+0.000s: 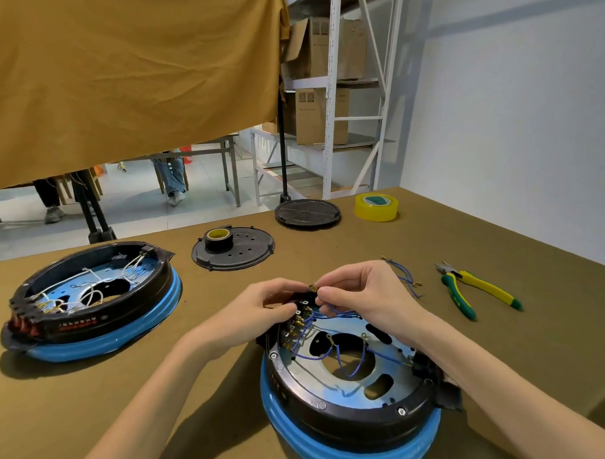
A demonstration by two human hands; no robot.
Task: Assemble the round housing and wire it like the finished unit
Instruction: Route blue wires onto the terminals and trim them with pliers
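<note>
Near front edge of the olive-brown cloth table (432,245), round black housing w/ blue rim & silver plate (351,382), blue wires inside. Left hand (262,308) grips black terminal block (302,299) at housing's far rim; right hand (360,292) pinches brass connector (312,288) of a blue wire just above it. Finished white-wired round unit (91,298) well apart, left. Yellow-green pliers (474,290) right.

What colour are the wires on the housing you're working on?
Blue wires, seen in the head view, the only one.

Pale wall (516,94), metal shelving (334,91), mustard curtain (127,77)
</note>
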